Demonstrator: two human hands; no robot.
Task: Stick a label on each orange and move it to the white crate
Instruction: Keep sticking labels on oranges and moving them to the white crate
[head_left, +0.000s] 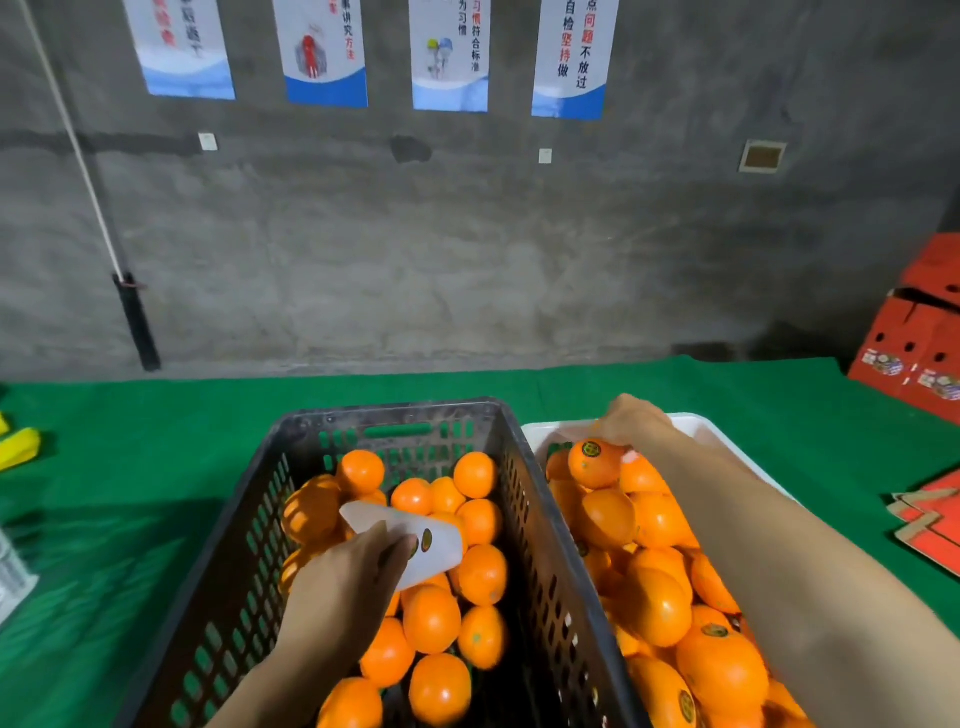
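Note:
A black slotted crate in the middle holds several unlabelled oranges. Right of it stands the white crate, full of oranges, some with dark round labels. My left hand hovers over the black crate and pinches a translucent label sheet that carries dark round stickers. My right hand reaches to the far end of the white crate, its fingers resting on a labelled orange on top of the pile. Whether those fingers grip the orange or just touch it is hidden.
Both crates stand on a green cloth-covered table against a grey concrete wall. Red cardboard boxes stand at the far right, flat red cardboard nearer. Yellow objects lie at the left edge.

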